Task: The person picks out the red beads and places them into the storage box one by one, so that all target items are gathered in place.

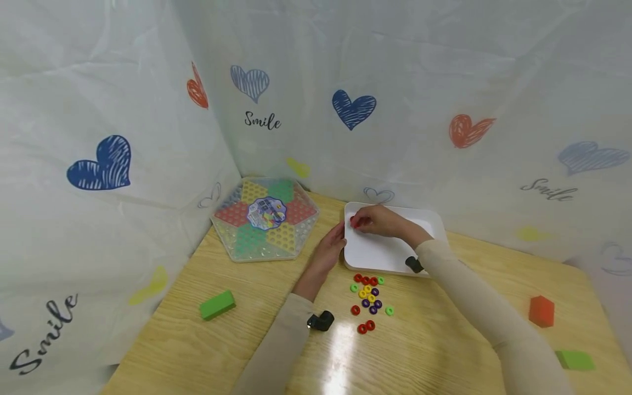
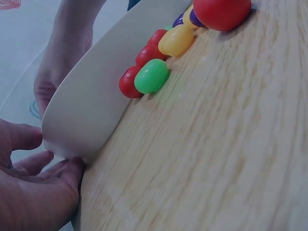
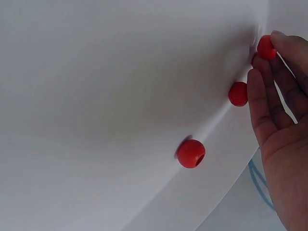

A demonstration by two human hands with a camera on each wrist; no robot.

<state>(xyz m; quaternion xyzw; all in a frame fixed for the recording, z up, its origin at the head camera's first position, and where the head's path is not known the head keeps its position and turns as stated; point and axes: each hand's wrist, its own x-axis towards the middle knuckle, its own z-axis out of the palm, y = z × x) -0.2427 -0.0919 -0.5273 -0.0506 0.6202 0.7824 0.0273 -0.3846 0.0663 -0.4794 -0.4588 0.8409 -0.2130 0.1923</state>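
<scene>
Over the far left corner of the white tray [image 1: 380,255], my right hand [image 1: 380,220] pinches a red bead [image 3: 267,47] between thumb and fingers. Two more red beads lie inside the tray along its wall: one bead [image 3: 238,94] right by the fingertips, another bead [image 3: 191,154] farther off with its hole showing. My left hand [image 1: 328,249] rests against the tray's left side, thumb and fingertips touching the outer wall, as the left wrist view shows too. In front of the tray lie loose beads: red beads [image 1: 366,280], yellow beads [image 1: 362,294], purple beads [image 1: 377,304] and green beads [image 1: 389,311].
A hexagonal star-patterned board game [image 1: 266,219] lies left of the tray. A green block [image 1: 218,305] sits at the left on the wooden table [image 1: 419,340]. At the right are a red block [image 1: 542,311] and another green block [image 1: 575,360]. A printed curtain [image 1: 410,71] hangs behind.
</scene>
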